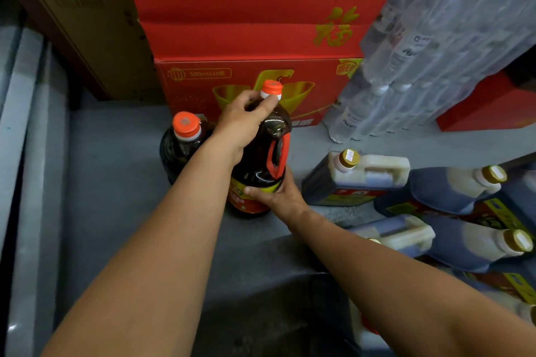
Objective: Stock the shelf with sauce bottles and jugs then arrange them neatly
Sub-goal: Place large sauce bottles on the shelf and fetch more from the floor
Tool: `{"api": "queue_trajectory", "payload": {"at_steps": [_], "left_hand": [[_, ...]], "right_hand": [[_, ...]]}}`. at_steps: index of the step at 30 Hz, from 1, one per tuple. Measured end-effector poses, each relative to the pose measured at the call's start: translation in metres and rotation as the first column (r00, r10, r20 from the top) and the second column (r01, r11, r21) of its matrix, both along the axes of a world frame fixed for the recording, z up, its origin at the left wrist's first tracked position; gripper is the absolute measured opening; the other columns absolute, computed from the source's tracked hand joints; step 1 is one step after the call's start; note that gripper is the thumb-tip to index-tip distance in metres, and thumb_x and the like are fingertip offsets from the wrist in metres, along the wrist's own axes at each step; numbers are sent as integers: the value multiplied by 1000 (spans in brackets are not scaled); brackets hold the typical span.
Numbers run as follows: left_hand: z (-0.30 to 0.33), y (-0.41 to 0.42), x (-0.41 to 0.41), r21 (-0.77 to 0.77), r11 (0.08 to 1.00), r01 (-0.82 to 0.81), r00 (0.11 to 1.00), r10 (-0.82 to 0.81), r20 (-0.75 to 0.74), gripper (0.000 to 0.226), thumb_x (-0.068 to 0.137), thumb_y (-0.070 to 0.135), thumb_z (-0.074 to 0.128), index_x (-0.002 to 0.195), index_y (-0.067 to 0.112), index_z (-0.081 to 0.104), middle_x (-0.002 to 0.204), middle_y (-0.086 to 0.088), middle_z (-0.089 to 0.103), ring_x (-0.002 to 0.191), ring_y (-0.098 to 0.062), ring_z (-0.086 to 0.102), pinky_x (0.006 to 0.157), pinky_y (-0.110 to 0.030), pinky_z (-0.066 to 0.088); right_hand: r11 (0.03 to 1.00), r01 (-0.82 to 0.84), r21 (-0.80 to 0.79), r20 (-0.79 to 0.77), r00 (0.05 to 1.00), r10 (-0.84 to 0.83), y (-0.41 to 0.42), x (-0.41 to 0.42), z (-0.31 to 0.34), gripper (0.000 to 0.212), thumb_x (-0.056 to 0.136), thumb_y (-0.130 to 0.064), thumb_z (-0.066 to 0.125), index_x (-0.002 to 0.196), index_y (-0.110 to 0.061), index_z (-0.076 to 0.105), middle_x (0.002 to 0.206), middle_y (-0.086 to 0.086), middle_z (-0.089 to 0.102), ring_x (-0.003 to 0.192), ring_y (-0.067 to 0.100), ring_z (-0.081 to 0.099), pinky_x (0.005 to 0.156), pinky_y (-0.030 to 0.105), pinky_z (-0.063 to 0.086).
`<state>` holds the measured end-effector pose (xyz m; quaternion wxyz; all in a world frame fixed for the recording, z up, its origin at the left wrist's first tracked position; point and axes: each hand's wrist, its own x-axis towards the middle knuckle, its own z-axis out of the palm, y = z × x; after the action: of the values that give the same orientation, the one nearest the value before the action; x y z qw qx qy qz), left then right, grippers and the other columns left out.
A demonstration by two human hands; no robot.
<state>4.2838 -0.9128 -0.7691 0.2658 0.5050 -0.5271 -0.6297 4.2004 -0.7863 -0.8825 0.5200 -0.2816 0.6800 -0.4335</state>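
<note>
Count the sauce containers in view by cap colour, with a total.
Orange-capped bottles: 2, one held, one behind it
Gold-capped jugs: 3 clearly visible
Total: 5; more jugs are cut off at the right edge.

Two orange-capped bottles point(261, 153), four gold-capped jugs point(356, 177) (more possibly cut off), two red cartons point(246, 38)

Jugs point(356, 180) right of bottles point(261, 159)
</note>
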Motion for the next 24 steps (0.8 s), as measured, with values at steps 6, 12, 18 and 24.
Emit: {"api": "queue_trajectory", "payload": {"at_steps": [6, 12, 18, 24], "left_hand": [[4, 0, -2, 35, 999, 31, 999, -30, -32, 33, 88, 48, 70, 115, 31, 63, 119, -1, 65, 109, -23, 63, 96, -43, 52], [4, 7, -6, 24, 999, -37, 999, 37, -23, 21, 88, 44, 72, 103, 32, 64, 111, -1, 67, 102, -21, 66, 89, -40, 56], [10, 20, -13, 50, 998, -27, 1000, 27, 1, 26, 85, 41, 75, 105, 26, 68, 106, 2, 69, 101, -19, 66, 91, -41, 55], [47, 24, -24, -30, 999, 13, 1000, -14, -10, 19, 83, 36, 79, 94, 27, 68, 104, 0, 70, 100, -20, 68, 94, -40, 55]], "right_hand": [[998, 61, 6, 51, 997, -61, 3, 1, -5, 101, 63, -23, 96, 147, -27, 40, 136, -5, 61, 125, 13, 58, 110, 42, 47], [998, 58, 2, 89, 994, -58, 9, 4, 2, 101, 51, -35, 97, 139, -32, 49, 128, -10, 66, 119, 10, 61, 105, 39, 50], [993, 95, 68, 191, 976, -106, 31, 9, 9, 86, 62, -31, 94, 136, -38, 51, 128, -11, 64, 114, 10, 58, 78, 27, 47], [988, 157, 10, 271, 950, -154, 32, 10, 35, 69, 73, -17, 87, 132, -34, 55, 118, -12, 68, 103, 5, 62, 73, 27, 50]]}}
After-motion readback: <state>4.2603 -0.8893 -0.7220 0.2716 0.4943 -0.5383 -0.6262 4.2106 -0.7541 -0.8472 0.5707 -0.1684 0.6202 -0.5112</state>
